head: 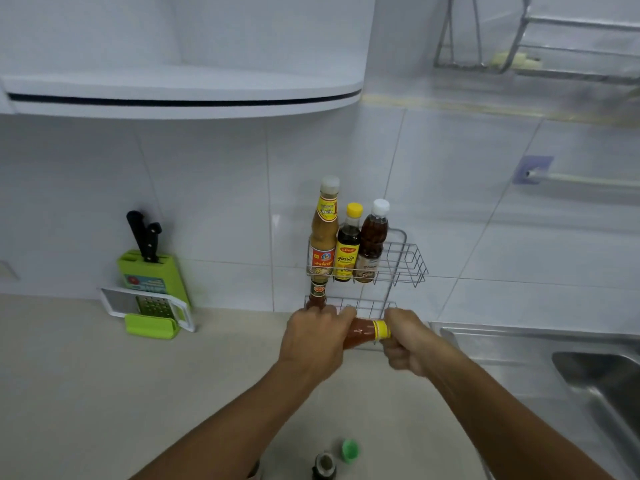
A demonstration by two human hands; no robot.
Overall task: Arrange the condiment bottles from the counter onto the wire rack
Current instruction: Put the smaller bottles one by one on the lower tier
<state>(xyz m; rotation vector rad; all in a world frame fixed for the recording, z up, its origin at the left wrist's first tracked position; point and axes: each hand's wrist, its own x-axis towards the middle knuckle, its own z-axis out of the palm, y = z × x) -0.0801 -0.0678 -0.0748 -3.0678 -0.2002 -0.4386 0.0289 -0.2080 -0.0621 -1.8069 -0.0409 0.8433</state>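
Both hands are gripping one bottle of orange-red sauce with a yellow band at its neck, which is lying nearly sideways in the air just in front of the lower tier of the white wire rack mounted on the tiled wall. The left hand is wrapping closed around the bottle's body, while the right hand is closing in a fist over the cap end, hiding the cap itself. Behind the left hand, a dark red sauce bottle with a green and red label is standing upright at the left end of the lower tier. On the upper tier three bottles are standing side by side and touching: a tall bottle of tan sauce with a clear cap, a dark bottle with a yellow cap and yellow label, and a brown bottle with a white cap. On the pale worktop near the bottom edge, a dark bottle top and a green cap are showing, well apart from the rack. Further left, a green knife block holding black-handled knives is leaning against the wall, with a white-framed grater resting in front of it.
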